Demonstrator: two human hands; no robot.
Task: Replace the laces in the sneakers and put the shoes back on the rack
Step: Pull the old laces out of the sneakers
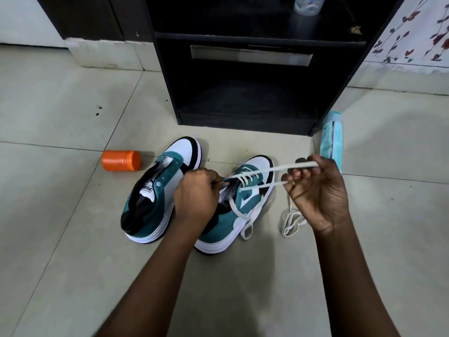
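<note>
Two teal, white and black sneakers stand side by side on the floor. The left sneaker (155,190) has bare eyelets and no lace. The right sneaker (243,198) is partly threaded with a white lace (267,170). My left hand (196,198) grips the right sneaker at its tongue and collar. My right hand (318,190) is raised to the right of the shoe and holds two stretched strands of the lace between its curled fingers. A loose loop of lace (291,221) lies on the floor under that hand.
A black shoe rack (255,76) with open shelves stands straight ahead; a clear bottle (307,4) sits on an upper shelf. An orange jar (121,161) lies on its side left of the shoes. A teal packet (331,139) leans by the rack's right foot.
</note>
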